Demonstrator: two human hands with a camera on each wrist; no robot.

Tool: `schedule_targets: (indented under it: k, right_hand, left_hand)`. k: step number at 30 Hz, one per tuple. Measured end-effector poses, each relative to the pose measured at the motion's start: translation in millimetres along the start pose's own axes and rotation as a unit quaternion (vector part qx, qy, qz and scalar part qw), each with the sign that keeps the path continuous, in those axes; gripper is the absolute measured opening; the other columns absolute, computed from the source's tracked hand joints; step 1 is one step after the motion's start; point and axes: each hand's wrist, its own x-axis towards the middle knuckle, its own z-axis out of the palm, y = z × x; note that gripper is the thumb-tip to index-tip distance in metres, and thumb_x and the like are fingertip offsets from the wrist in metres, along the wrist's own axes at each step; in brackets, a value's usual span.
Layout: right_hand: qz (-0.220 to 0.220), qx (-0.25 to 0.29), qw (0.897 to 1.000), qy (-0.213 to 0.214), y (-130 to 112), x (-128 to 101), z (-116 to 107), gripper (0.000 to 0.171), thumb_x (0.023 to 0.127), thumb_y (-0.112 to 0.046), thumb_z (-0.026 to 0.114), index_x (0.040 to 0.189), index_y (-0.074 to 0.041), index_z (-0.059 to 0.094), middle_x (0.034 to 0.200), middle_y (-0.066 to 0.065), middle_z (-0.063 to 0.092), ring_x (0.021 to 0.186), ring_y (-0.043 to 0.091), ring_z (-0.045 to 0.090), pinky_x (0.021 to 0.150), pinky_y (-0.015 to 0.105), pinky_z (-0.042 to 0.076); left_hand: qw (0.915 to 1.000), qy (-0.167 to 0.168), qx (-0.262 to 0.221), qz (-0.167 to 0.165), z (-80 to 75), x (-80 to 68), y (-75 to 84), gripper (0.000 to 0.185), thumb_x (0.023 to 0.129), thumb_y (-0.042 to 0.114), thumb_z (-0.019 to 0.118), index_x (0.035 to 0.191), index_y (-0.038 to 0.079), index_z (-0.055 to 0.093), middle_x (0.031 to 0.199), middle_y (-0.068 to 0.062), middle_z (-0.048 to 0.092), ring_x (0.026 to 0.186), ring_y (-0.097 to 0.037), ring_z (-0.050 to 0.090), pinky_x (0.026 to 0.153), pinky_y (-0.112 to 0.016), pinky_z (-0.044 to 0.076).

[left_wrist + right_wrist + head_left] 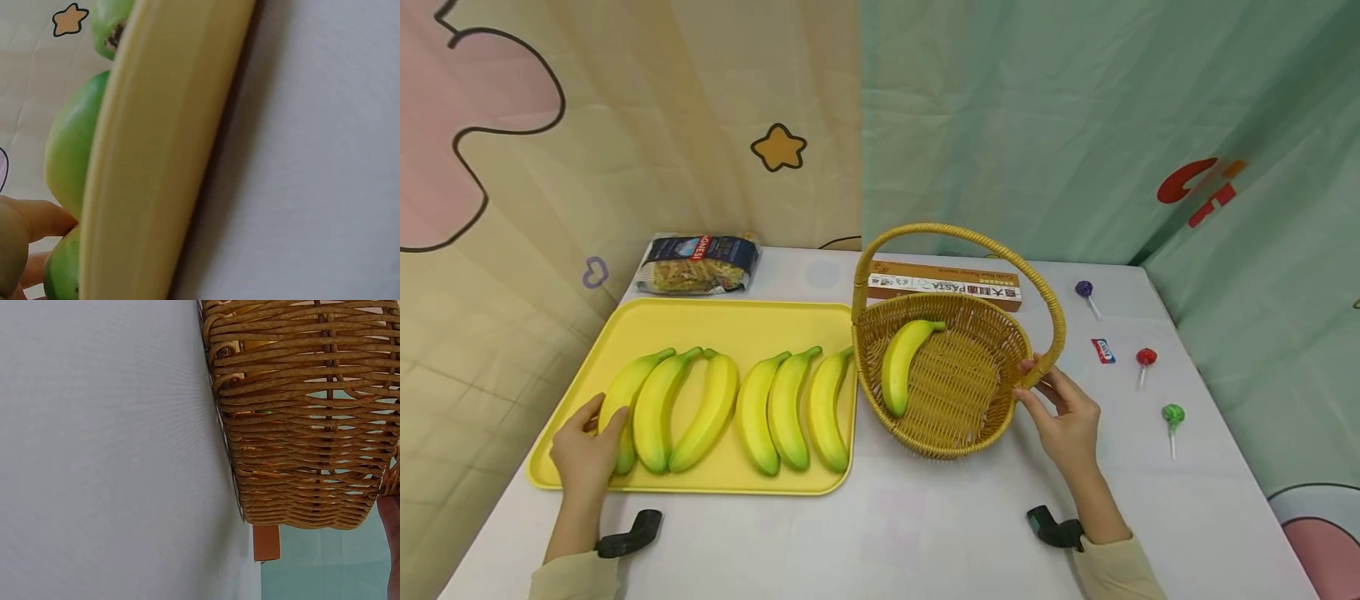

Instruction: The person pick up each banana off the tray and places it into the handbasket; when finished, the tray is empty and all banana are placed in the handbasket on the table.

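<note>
On the left end of the yellow tray (pixel 752 321), my left hand (pixel 587 450) grips the leftmost banana (pixel 634 385) between thumb and fingers. Several more bananas (pixel 788 408) lie side by side to its right, their stems pointing away. In the left wrist view the tray's side wall (pixel 156 150) hides most of the fruit, and the fingers (pixel 47 219) touch a green banana end (pixel 62 265). My right hand (pixel 1070 417) holds the wicker basket (pixel 962 383) at its right rim, by the handle's base. One banana (pixel 901 367) lies inside the basket, on the left.
Behind the tray lies a pasta bag (pixel 700 265), and a long pasta box (pixel 943 285) sits behind the basket. Purple (pixel 1084 288), red (pixel 1146 357) and green (pixel 1173 413) lollipops and a small wrapped sweet (pixel 1103 351) are on the right of the white table (pixel 925 533).
</note>
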Motion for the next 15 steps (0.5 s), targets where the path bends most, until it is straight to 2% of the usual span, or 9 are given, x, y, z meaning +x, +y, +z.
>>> schedule_targets:
  k: [3, 6, 9, 12, 15]
  right_hand:
    - [-0.001, 0.001, 1.000, 0.000, 0.8, 0.0, -0.1, 0.063, 0.061, 0.033, 0.070, 0.121, 0.017, 0.059, 0.105, 0.033, 0.066, 0.104, 0.005, 0.067, 0.086, 0.016, 0.052]
    - [-0.003, 0.003, 1.000, 0.000, 0.4, 0.3, 0.3, 0.063, 0.060, 0.034, 0.069, 0.120, 0.018, 0.059, 0.104, 0.034, 0.066, 0.104, 0.005, 0.067, 0.086, 0.016, 0.052]
    - [-0.004, 0.005, 1.000, -0.001, -3.2, 1.4, 1.2, 0.062, 0.060, 0.034, 0.069, 0.119, 0.020, 0.058, 0.104, 0.035, 0.065, 0.103, 0.005, 0.067, 0.086, 0.016, 0.052]
    - [-0.006, 0.006, 1.000, -0.003, -11.7, 3.8, 2.3, 0.060, 0.060, 0.035, 0.068, 0.118, 0.021, 0.058, 0.103, 0.036, 0.064, 0.103, 0.004, 0.067, 0.086, 0.016, 0.052]
    - [-0.012, 0.007, 1.000, -0.003, -15.9, 5.5, 2.5, 0.059, 0.060, 0.036, 0.067, 0.117, 0.023, 0.057, 0.102, 0.038, 0.063, 0.104, 0.005, 0.067, 0.087, 0.016, 0.052]
  left_hand:
    - [1.0000, -0.001, -0.002, -0.004, -0.9, -0.2, 1.2, 0.054, 0.095, 0.031, 0.059, 0.141, 0.004, 0.051, 0.133, -0.028, 0.056, 0.078, 0.015, 0.032, 0.075, -0.017, 0.033]
    - [0.9997, 0.016, -0.008, -0.017, -2.3, -0.8, 2.6, 0.053, 0.094, 0.032, 0.061, 0.140, 0.006, 0.053, 0.130, -0.022, 0.059, 0.076, 0.016, 0.033, 0.073, -0.014, 0.033]
    - [0.9982, 0.047, -0.029, -0.022, -5.0, -3.7, 6.2, 0.053, 0.092, 0.031, 0.064, 0.138, 0.007, 0.056, 0.112, 0.000, 0.063, 0.075, 0.016, 0.034, 0.072, -0.011, 0.033]
    - [0.9943, 0.075, -0.073, -0.018, -8.0, -10.9, 17.5, 0.052, 0.090, 0.029, 0.067, 0.136, 0.008, 0.058, 0.095, 0.023, 0.053, 0.077, 0.015, 0.038, 0.072, -0.007, 0.034]
    - [0.9870, 0.105, -0.122, 0.013, -5.6, -25.0, 37.3, 0.049, 0.086, 0.025, 0.072, 0.131, 0.006, 0.063, 0.089, 0.032, 0.050, 0.079, 0.012, 0.045, 0.071, -0.003, 0.037]
